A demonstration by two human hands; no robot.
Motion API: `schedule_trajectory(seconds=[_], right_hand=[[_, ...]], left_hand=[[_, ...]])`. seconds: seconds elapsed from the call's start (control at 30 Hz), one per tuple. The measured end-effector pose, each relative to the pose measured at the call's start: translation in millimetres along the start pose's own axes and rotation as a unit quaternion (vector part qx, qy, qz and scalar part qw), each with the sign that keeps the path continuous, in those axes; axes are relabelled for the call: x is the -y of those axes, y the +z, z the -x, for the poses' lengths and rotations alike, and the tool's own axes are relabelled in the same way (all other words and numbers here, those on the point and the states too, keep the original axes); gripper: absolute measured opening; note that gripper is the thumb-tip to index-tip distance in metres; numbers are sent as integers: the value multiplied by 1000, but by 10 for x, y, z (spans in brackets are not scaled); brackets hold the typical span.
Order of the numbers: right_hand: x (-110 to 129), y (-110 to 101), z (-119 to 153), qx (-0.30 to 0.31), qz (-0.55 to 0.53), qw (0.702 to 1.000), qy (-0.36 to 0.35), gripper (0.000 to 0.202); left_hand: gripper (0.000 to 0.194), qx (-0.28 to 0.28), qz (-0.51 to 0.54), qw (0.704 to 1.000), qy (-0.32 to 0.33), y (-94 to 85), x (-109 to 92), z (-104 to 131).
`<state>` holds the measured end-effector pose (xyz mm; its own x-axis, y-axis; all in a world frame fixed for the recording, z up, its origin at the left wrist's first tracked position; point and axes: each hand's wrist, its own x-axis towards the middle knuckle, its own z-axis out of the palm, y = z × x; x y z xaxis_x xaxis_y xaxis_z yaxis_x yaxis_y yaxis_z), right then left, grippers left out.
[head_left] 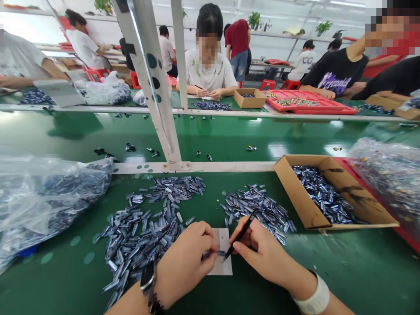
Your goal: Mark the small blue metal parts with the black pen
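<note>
My left hand (188,258) is closed, thumb and fingertips pinching a small glossy dark blue-grey piece (222,253). In my right hand (262,251) is a pair of slim black tweezers (243,232), their pointed tip angled down beside that piece. Beneath both lies a white-and-beige card (223,267) on the green tabletop. Loose elongated dark pieces form a large heap (141,240) left of the card, partly behind my left wrist. A smaller pile (254,203) of similar pieces lies just beyond my right hand.
An open cardboard box (295,205) of dark pieces stands at right, near a clear bag (390,175) on a red tray (408,236). Another plastic bag (49,201) bulges at left. A white metal post (157,96) rises ahead. Across the green belt (223,135), a person (210,70) sits working.
</note>
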<state>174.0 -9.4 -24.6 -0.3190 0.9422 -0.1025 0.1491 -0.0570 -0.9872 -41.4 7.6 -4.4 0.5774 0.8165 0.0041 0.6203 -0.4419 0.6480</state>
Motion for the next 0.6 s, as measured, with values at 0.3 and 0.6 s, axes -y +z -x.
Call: schedule_trajectory(seconds=[0.3,0.6], right_hand=[[62,22,-23,8,16,1000,16,12],[45,23,-37,-43,-60,997,21,20]], left_hand=[[17,5,11,1000,0,9,2,2],[19,2,10,1000,11,-9,-4,12]])
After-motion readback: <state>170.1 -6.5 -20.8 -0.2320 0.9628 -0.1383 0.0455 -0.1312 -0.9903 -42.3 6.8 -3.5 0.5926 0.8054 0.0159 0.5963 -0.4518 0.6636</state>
